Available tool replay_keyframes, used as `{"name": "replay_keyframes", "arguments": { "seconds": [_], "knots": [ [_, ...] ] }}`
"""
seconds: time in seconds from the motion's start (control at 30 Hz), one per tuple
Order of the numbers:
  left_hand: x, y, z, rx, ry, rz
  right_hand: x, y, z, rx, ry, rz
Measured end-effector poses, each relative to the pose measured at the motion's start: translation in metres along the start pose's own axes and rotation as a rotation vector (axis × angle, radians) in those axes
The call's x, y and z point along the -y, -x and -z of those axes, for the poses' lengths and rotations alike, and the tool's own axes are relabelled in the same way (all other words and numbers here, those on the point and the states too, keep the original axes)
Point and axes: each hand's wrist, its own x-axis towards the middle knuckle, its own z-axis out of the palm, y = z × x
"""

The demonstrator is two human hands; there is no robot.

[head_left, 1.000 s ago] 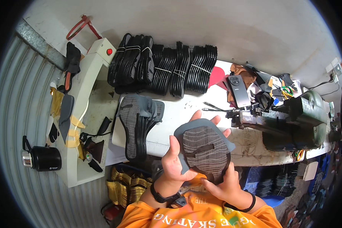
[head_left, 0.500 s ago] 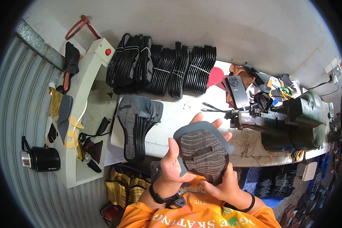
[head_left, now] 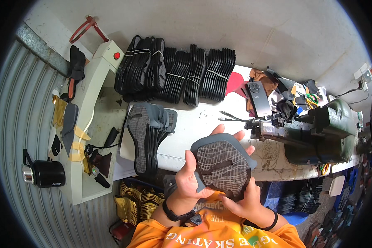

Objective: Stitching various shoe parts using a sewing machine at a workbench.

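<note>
In front of my chest I hold a shoe insole [head_left: 223, 165], grey plaid fabric with a smooth dark grey rim and a dark slit-like mark across its middle. My left hand [head_left: 188, 180] is closed round its left edge, thumb in front and fingertips showing beyond the far rim. At the lower right, my right hand [head_left: 249, 202] pinches the narrow end between thumb and fingers. A stack of similar grey plaid insoles [head_left: 142, 138] lies on the white table [head_left: 198, 120], left of the held one.
Tied bundles of black insoles [head_left: 175, 76] line the wall. A dark green sewing machine [head_left: 318, 132] stands right, near a phone [head_left: 258, 99] and scraps. At left are a pale machine frame [head_left: 80, 165] and a black flask [head_left: 47, 172]. Yellow pieces [head_left: 138, 202] sit below the table.
The held insole and both hands have shifted very slightly to the right and down. The grip looks the same.
</note>
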Motion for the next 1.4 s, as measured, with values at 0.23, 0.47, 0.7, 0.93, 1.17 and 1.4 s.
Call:
{"name": "replay_keyframes", "arguments": {
  "seconds": [0.23, 0.47, 0.7, 0.93, 1.17, 1.4],
  "knots": [
    [0.001, 0.001, -0.003, -0.003, -0.055, -0.020, -0.005, 0.001, -0.002, 0.012, -0.027, -0.053],
    [0.003, 0.032, 0.010, 0.045, -0.453, 0.178, -0.006, -0.011, -0.006, -0.115, -0.148, -0.025],
    [0.035, 0.024, 0.016, -0.392, -0.513, -0.146, -0.010, -0.015, 0.004, -0.120, -0.582, -0.167],
    [0.043, 0.034, 0.022, -0.355, -0.564, -0.100, 0.008, -0.030, 0.019, -0.235, -1.216, -0.282],
    [0.045, 0.034, 0.007, -0.437, -0.539, -0.089, 0.009, -0.031, 0.028, -0.352, -0.963, -0.305],
    [0.040, 0.033, -0.002, -0.346, -1.051, -0.231, 0.019, -0.036, 0.030, -0.470, 0.098, 0.351]
  ]
}}
